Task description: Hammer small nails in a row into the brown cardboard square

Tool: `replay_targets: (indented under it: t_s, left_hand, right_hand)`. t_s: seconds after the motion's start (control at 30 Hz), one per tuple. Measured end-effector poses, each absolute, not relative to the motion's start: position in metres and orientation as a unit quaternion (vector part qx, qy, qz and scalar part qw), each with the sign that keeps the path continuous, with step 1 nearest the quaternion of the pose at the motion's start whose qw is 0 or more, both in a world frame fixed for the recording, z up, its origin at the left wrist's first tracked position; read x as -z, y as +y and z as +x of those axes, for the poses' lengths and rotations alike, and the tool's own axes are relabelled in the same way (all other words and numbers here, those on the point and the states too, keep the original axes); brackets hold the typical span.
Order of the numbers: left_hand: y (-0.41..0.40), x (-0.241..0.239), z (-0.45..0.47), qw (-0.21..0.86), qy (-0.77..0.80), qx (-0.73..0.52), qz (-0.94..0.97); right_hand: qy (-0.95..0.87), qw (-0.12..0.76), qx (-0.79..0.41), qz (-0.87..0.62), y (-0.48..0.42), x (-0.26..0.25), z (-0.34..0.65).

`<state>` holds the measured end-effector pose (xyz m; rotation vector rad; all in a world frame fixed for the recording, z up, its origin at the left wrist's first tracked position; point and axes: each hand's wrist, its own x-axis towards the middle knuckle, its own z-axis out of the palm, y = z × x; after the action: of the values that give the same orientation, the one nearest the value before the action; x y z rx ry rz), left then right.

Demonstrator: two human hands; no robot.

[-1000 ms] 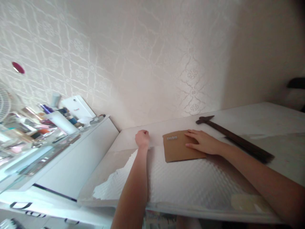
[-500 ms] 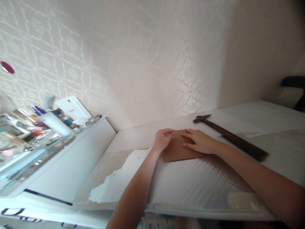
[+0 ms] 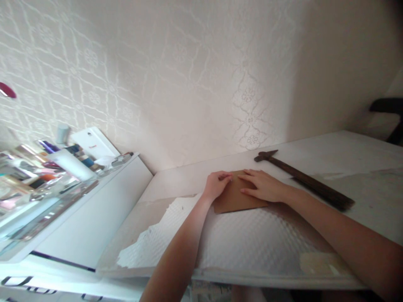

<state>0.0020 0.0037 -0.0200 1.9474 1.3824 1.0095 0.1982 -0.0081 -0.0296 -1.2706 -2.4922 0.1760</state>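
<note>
A flat brown board [image 3: 238, 198], probably wood or cardboard, lies on the table in front of me. Over its left part, my left hand [image 3: 218, 183] is closed, thumb and finger pinched together near the surface; whatever sits in the pinch is too small to make out. My right hand [image 3: 263, 184] rests on the board's right side with fingers spread and holds nothing. Beyond my right hand lies a hammer [image 3: 305, 178] with a dark wooden handle and rusty head, its head toward the wall.
The white table [image 3: 340, 153] has a worn, peeling covering [image 3: 163, 233]. At the left stands a white cabinet [image 3: 94, 218] crowded with bottles, tubes and a white box [image 3: 96, 141]. A patterned wall [image 3: 189, 84] rises behind. A black chair part [image 3: 388, 107] shows at far right.
Both hands stay almost in place on the board. The pinched fingers of my left hand have shifted very slightly. The whole view has moved a little.
</note>
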Motion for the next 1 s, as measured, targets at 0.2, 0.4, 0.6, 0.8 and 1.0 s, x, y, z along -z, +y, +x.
replay_targets:
  t_s: [0.2,0.4,0.6,0.8,1.0]
  left_hand:
    - [0.005,0.020,0.001,0.279,0.515,-0.369,0.721]
    - [0.007,0.021,-0.001,0.285,0.507,-0.355,0.732]
    - [0.006,0.021,-0.002,0.301,0.505,-0.356,0.726]
    - [0.006,0.021,-0.001,0.313,0.511,-0.353,0.718]
    - [0.006,0.020,-0.002,0.299,0.505,-0.343,0.733]
  right_hand:
    - [-0.876,0.165,-0.065,-0.448,-0.010,0.026,0.199]
    - [-0.878,0.171,-0.048,-0.445,-0.010,0.026,0.198]
    - [-0.798,0.214,0.056,-0.561,-0.001,0.020,0.221]
    - [-0.667,0.201,0.069,-0.714,0.005,0.023,0.254]
    - [-0.669,0.184,0.027,-0.719,0.012,0.024,0.263]
